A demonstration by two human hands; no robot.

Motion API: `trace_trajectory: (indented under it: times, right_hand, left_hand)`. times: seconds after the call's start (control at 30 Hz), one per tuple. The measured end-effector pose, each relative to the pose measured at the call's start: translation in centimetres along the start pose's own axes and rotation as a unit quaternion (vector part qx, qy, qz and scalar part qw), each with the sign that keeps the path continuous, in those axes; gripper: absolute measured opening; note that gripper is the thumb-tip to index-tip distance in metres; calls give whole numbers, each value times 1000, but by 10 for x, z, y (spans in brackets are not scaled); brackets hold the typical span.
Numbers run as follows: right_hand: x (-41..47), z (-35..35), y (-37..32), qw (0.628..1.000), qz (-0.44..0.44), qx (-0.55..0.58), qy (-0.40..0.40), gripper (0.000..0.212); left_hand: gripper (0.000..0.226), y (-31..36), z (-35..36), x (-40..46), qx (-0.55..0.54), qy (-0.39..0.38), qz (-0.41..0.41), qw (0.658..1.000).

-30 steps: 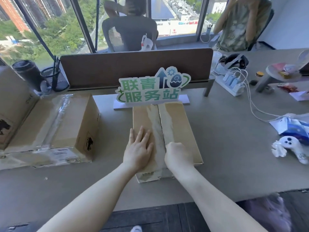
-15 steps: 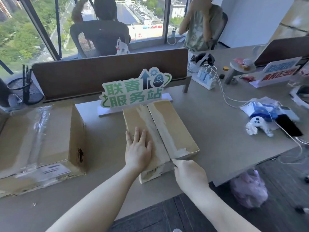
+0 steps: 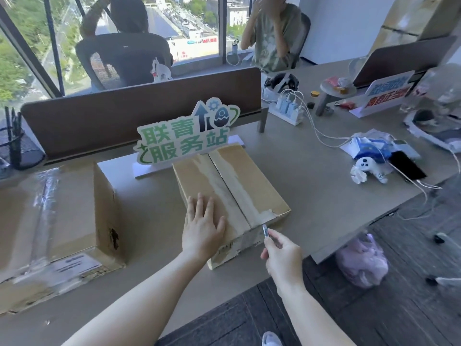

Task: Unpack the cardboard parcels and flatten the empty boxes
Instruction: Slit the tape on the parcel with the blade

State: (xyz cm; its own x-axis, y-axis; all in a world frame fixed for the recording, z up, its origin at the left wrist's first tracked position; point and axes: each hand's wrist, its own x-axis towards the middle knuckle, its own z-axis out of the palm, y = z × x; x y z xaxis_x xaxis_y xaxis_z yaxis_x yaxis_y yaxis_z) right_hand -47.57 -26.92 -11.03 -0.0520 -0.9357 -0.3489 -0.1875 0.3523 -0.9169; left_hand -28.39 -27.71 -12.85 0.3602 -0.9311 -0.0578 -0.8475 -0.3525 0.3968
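At the far left a black mesh pen holder (image 3: 17, 148) stood on the grey worktop (image 3: 311, 196), and in front of it lay a large cardboard box (image 3: 62, 216) sealed with clear tape, a white label on its near end. Behind ran a brown divider panel (image 3: 139, 113), and against it stood a green-and-white sign (image 3: 184, 136) on a white base. Just in front of the sign sat the smaller cardboard parcel (image 3: 249, 183), set at an angle near the worktop's front edge, its top flaps meeting along a taped centre seam. The left hand (image 3: 203, 228) lay flat on the parcel's left flap, fingers straight and spread, pressing down. The right hand (image 3: 282, 253) hovered just off the parcel's near end, its fingers curled round a small cutter (image 3: 265, 231) whose tip was at the near end of the seam, where the tape looked torn. Further right, well apart from the parcel, were a white power strip (image 3: 287, 108) with cables, a blue packet (image 3: 371, 148), a white controller (image 3: 369, 168) and a dark phone (image 3: 406, 166). A pinkish bag (image 3: 361, 263) sat on the floor under the worktop's right end
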Motion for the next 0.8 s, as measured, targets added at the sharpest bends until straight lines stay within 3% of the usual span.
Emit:
trace_trajectory:
  times: [0.43, 0.8]
  right_hand:
    - [-17, 50, 21, 993, 29, 97, 53, 32]
    - [-24, 54, 21, 993, 15, 91, 68, 33]
  left_hand:
    - [62, -5, 8, 5, -5, -8, 11, 1000]
    - [60, -6, 9, 7, -17, -22, 13, 1000]
